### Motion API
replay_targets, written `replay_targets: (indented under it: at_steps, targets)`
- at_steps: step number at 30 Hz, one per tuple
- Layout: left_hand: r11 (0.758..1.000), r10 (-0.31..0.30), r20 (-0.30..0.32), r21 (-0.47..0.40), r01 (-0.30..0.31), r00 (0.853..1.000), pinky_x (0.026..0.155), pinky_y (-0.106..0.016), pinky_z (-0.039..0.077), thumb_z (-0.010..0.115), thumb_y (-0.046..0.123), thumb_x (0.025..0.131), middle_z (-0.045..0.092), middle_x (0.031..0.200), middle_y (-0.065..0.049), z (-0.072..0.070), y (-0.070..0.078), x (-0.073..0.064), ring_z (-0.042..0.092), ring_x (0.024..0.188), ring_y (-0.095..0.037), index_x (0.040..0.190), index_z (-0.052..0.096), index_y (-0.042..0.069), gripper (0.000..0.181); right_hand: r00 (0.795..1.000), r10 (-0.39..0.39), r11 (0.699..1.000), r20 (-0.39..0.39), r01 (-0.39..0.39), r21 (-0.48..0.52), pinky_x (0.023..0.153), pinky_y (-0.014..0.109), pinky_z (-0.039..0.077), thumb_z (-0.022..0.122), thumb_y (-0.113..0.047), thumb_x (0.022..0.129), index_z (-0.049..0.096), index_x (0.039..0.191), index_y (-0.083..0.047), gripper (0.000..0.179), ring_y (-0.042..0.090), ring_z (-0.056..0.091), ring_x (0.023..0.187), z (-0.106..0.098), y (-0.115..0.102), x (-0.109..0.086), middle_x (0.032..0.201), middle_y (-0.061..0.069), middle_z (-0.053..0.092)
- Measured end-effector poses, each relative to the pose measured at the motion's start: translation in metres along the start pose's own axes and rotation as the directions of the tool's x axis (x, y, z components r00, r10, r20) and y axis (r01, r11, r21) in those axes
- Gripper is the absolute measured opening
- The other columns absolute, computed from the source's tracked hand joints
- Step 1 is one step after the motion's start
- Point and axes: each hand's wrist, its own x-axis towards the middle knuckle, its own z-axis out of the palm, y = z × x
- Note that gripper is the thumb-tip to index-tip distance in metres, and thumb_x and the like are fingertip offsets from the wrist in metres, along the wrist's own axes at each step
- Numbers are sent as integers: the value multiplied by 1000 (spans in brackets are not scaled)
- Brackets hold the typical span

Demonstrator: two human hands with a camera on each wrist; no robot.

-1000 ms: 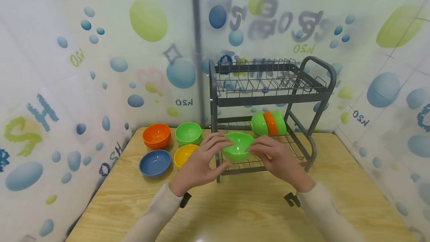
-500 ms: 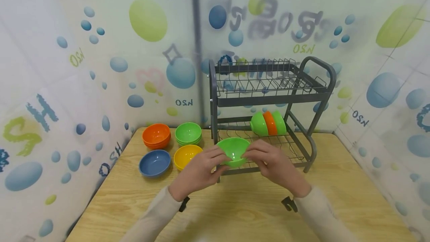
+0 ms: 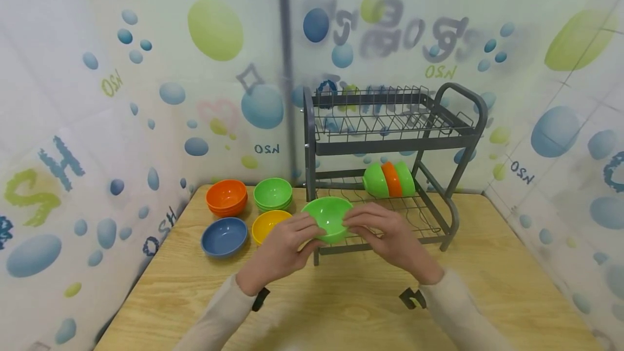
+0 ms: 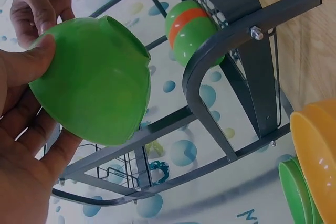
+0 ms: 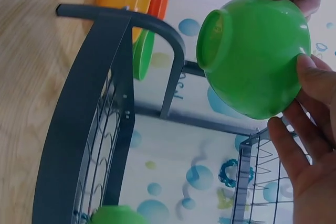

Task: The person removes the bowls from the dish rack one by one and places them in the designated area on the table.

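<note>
A glossy green bowl [image 3: 329, 215] is held up in front of the rack's lower shelf, its inside facing the head camera. My left hand [image 3: 285, 248] pinches its left rim, thumb on the outside, as the left wrist view shows with the bowl's green wall [image 4: 94, 82] between thumb and fingers. On the opposite side my right hand [image 3: 385, 231] grips the rim with thumb and fingers. The right wrist view shows the foot ring [image 5: 212, 40] on the bowl's underside.
A two-tier dark grey dish rack [image 3: 390, 147] stands behind, with two green bowls [image 3: 375, 180] and an orange bowl [image 3: 391, 179] on its lower shelf. To the left sit stacked orange bowls [image 3: 227, 196], stacked green bowls [image 3: 273, 194], a blue bowl [image 3: 225, 237] and a yellow bowl [image 3: 268, 223].
Both hands have carried the green bowl leftward, dipping slightly before rising a little. The rack and the other bowls have stayed in place.
</note>
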Motion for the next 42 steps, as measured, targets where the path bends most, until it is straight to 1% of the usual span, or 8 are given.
replay_targets:
  at_steps: [6,11,16,23,26,29,35,42]
  targets:
    - [1000,13,-14,20,-12,1000,84,-23,59,85,7,83,71,93,4,-10,-3,-5,64,88,-10,96,73,11,18,993,116,993,-23,-115,34,105,19,50,81,2,84,74,118,-10,37,21,68,118,7,-2,6,124,6,73]
    - [999,0,-17,37,1,1000,79,-23,58,86,6,81,69,92,5,-21,-7,-12,62,85,-9,96,73,12,20,967,251,967,-43,-248,62,104,31,55,78,-9,90,69,130,-13,40,21,67,122,11,0,12,131,4,71]
    - [998,-23,-58,55,26,998,78,-27,59,87,4,79,72,92,3,-31,-14,-18,65,85,-11,96,75,11,22,913,407,905,-15,-401,143,105,40,55,76,-20,94,62,138,-17,46,20,64,127,14,4,20,138,3,67]
    - [996,-44,-78,75,50,996,74,-28,61,89,2,75,73,90,1,-42,-25,-24,65,81,-11,93,76,9,24,818,574,777,39,-559,290,112,42,50,72,-31,98,58,143,-23,48,18,60,133,21,9,37,143,2,63]
    - [994,-70,-75,83,76,995,73,-29,61,90,2,73,74,90,1,-45,-30,-27,65,81,-12,93,76,8,25,791,609,734,58,-590,337,113,44,49,70,-33,99,56,144,-27,47,19,59,133,24,13,45,144,3,62]
    - [990,-94,-75,99,101,993,73,-31,62,90,2,74,74,89,0,-48,-36,-30,66,81,-13,92,77,8,23,771,632,703,80,-614,358,114,44,48,68,-37,99,55,144,-29,47,19,59,132,29,17,51,144,0,62]
    - [976,-164,-63,134,171,984,73,-31,61,88,4,77,75,89,-1,-47,-55,-30,67,80,-15,91,78,8,18,743,663,669,92,-642,375,114,44,48,67,-43,99,56,146,-26,51,18,59,132,41,22,66,142,-5,63]
    - [951,-252,-18,180,251,968,74,-33,61,87,5,80,75,90,-3,-38,-81,-27,68,82,-17,92,78,7,15,704,704,624,96,-677,391,115,42,47,69,-41,98,54,148,-21,56,18,59,134,53,26,75,143,-3,63]
